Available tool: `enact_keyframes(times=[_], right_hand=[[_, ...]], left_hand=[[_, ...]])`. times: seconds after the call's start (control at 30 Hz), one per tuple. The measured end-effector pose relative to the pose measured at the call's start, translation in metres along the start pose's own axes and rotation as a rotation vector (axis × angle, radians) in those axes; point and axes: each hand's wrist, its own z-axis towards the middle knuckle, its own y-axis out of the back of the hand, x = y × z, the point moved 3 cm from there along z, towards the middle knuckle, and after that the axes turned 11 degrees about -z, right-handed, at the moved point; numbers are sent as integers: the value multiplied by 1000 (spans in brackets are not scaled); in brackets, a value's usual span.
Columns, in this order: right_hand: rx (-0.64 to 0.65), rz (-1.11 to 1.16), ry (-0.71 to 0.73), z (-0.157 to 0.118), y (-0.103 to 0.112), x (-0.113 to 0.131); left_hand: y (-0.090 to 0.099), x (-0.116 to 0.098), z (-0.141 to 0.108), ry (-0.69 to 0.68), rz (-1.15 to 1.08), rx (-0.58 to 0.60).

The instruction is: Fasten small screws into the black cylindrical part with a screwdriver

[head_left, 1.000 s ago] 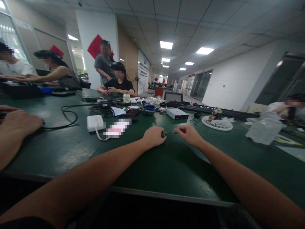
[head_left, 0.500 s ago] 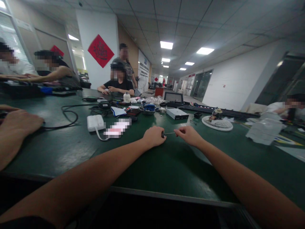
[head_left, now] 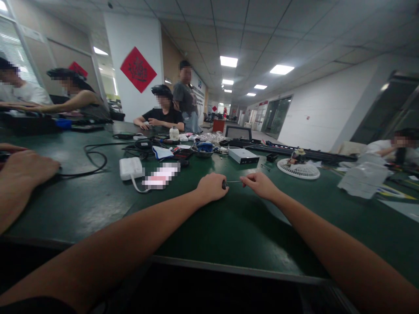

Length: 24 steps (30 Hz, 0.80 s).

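Note:
My left hand [head_left: 212, 186] is closed around the dark handle [head_left: 224, 185] of what looks like a screwdriver, most of which is hidden in the fist. From it a thin metal shaft [head_left: 234, 182] runs level to the right. My right hand [head_left: 260, 185] pinches the far end of that shaft between thumb and fingertips, so its tip is covered. Both hands are just above the green table [head_left: 229, 235], a short gap apart.
Beyond my hands lie a silver box-shaped drive [head_left: 244, 155], a white fan grille [head_left: 298, 169] and a bowl [head_left: 203, 150]. To the left are a white adapter [head_left: 131, 168] and black cables [head_left: 96, 159]. Another person's hand [head_left: 29, 174] rests at the left edge. Clear plastic packaging [head_left: 363, 179] stands right.
The standing person in the background has moved right, behind the seated one. My right hand has shifted very slightly right along the shaft; my left hand stays in place.

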Motion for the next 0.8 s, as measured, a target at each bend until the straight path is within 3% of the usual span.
enact_keyframes(times=[0.17, 0.33, 0.57, 0.8], right_hand=[[23, -103, 8, -1, 1, 1], [92, -43, 60, -2, -1, 0], [10, -104, -16, 1, -1, -2], [89, -126, 68, -4, -2, 8]], left_hand=[[-1, 1, 0, 7, -10, 1], [1, -1, -1, -4, 4, 9], [1, -3, -1, 10, 10, 6], [0, -2, -2, -12, 25, 10]])
